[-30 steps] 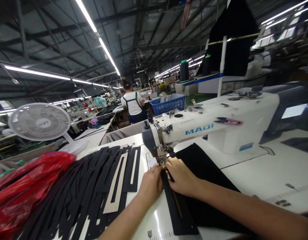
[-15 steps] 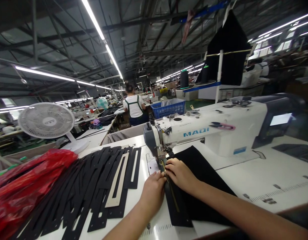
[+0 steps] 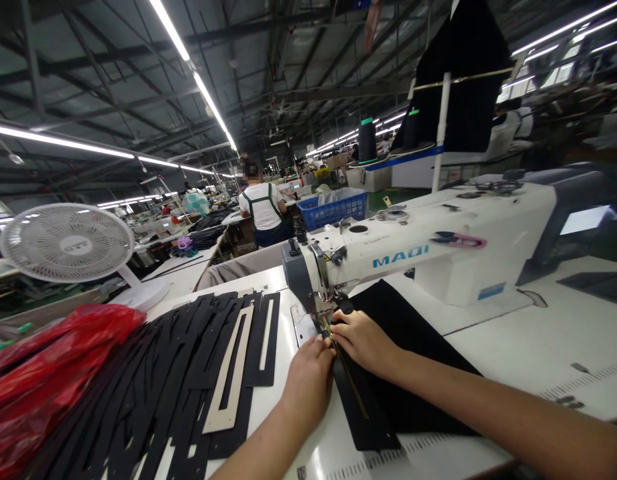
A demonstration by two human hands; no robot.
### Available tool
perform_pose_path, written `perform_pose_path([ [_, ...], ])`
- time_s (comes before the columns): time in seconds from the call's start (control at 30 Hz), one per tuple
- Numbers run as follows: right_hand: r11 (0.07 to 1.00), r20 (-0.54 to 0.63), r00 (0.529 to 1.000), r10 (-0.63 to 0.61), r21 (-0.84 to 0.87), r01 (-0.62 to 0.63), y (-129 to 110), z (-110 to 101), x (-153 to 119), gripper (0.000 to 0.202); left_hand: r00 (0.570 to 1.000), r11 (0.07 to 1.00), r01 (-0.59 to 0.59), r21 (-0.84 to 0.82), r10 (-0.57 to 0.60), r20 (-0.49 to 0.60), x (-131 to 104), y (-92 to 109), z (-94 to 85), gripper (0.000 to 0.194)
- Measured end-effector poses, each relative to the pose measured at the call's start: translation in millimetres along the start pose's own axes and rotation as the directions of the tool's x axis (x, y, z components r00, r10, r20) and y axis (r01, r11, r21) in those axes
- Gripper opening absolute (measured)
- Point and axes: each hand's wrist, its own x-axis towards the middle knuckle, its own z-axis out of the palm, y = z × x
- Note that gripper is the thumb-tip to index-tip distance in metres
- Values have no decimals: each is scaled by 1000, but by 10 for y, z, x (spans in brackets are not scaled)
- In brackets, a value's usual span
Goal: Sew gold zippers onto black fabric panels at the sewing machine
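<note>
A black fabric strip with a gold-toothed zipper [image 3: 357, 396] runs up to the needle area of a white sewing machine [image 3: 503, 233]. My left hand [image 3: 307, 377] is closed at the strip's left edge, fingertips pressed close to the presser foot [image 3: 326, 308]. From the right, my right hand [image 3: 365, 339] comes over the strip with bent fingers, pinching it by the zipper just in front of the foot. A larger black fabric panel [image 3: 421, 400] lies under my right forearm. The fingertips partly hide the zipper's upper end.
Left of my hands lie many black slotted pieces [image 3: 188, 360] and a beige slotted template [image 3: 231, 373]. Red plastic [image 3: 63, 360] and a white fan [image 3: 71, 243] stand further left. Thread snips [image 3: 461, 240] rest on the machine arm. A person [image 3: 262, 210] works beyond, near a blue basket [image 3: 333, 210].
The camera view has shifted and tilted slightly. Both hands stay at the presser foot on the fabric, and the strip's near end appears swung a little to the right.
</note>
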Motion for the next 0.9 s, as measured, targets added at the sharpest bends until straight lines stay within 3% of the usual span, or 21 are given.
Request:
perform_pose_path([
  [0.37, 997, 3, 1000, 10, -78, -10, 15, -5, 150, 16, 1000, 1000, 5, -28, -5, 16, 42, -36, -5, 36],
  [0.73, 978, -13, 989, 146, 152, -142, 159, 86, 201, 5, 1000, 1000, -1, -23, 0, -14, 24, -51, 5, 35],
  [0.9, 966, 23, 996, 86, 244, -89, 158, 85, 92, 12, 997, 998, 62, -2, -62, 55, 38, 65, -3, 35],
])
